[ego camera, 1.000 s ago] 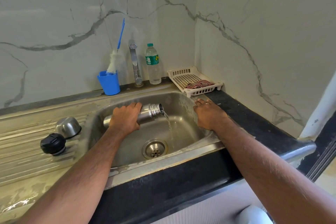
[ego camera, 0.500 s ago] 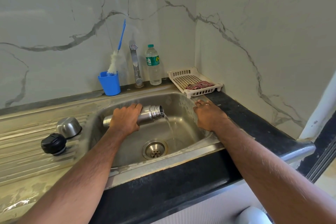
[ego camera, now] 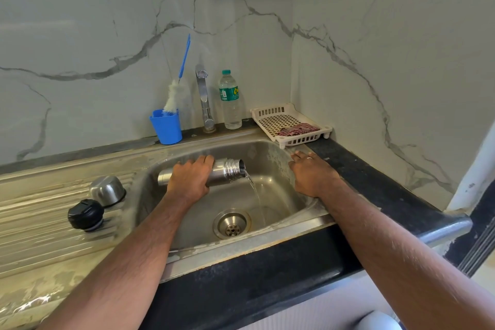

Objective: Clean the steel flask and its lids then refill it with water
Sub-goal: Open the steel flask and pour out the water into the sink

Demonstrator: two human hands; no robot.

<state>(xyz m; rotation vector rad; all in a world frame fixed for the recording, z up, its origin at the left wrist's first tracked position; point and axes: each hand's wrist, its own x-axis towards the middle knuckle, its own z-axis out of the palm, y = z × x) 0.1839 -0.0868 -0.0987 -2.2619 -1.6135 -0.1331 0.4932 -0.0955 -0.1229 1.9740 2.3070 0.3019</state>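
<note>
My left hand grips the steel flask around its middle and holds it nearly level over the sink basin, mouth to the right. A thin stream of water runs from the mouth down toward the drain. My right hand rests flat on the sink's right rim, fingers spread, holding nothing. The steel cup lid and the black stopper lid sit on the ribbed drainboard at the left.
Behind the sink stand a blue cup with a bottle brush, the tap and a plastic water bottle. A white slotted tray with a reddish cloth sits in the back right corner on the black counter.
The flask's water stream keeps running; both hands stay nearly where they were.
</note>
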